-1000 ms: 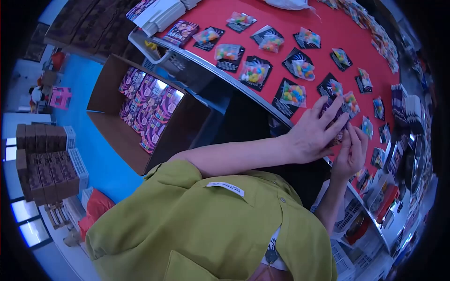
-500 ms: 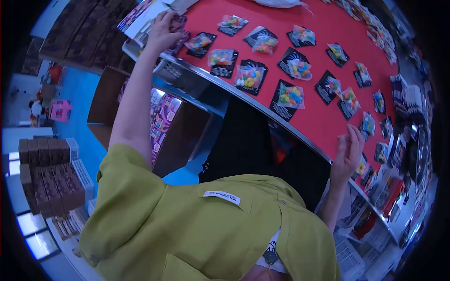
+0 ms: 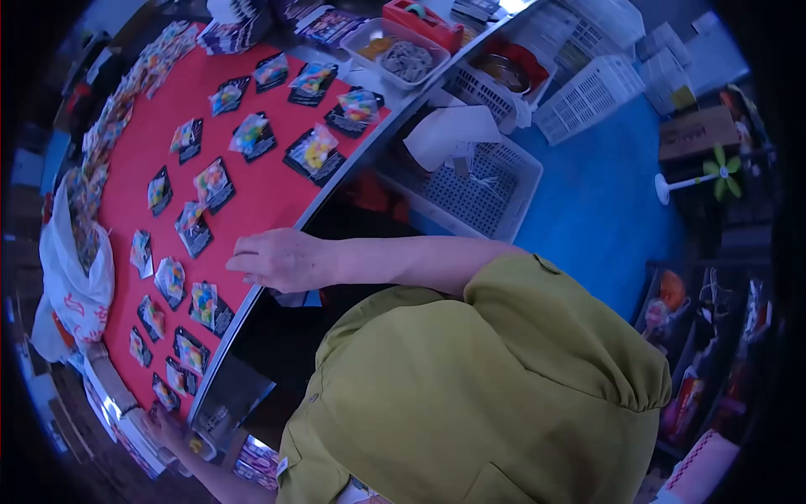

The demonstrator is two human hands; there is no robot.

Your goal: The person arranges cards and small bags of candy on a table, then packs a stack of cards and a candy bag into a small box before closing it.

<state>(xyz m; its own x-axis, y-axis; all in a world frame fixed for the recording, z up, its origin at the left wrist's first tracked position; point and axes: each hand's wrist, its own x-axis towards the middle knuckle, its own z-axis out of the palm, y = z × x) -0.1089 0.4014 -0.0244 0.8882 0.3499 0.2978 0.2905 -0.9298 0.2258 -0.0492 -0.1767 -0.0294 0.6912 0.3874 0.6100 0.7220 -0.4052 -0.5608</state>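
Observation:
My right hand (image 3: 284, 260) is over the front edge of the red tabletop (image 3: 277, 197), palm down. Its fingers are loosely bent and slightly apart, with nothing in them. Several black cards (image 3: 312, 155), each with a clear bag of colourful candies (image 3: 250, 134) on it, lie spread in rows on the red surface. At the far lower left, my left hand (image 3: 164, 430) is by the table's end, beside a white and purple printed box (image 3: 126, 437). Its fingers are small and dim there, and I cannot tell what they hold.
Loose candy bags (image 3: 164, 63) are heaped along the far edge, near a white plastic bag (image 3: 80, 260). A tub (image 3: 403, 55), a red tape dispenser (image 3: 424, 23) and stacked purple cards (image 3: 227, 34) stand at the table's other end. Plastic crates (image 3: 504, 193) sit below.
The view has swung to the right, bringing crates and the tub into sight. My left hand now shows at the lower left, my right hand near the middle at the table edge.

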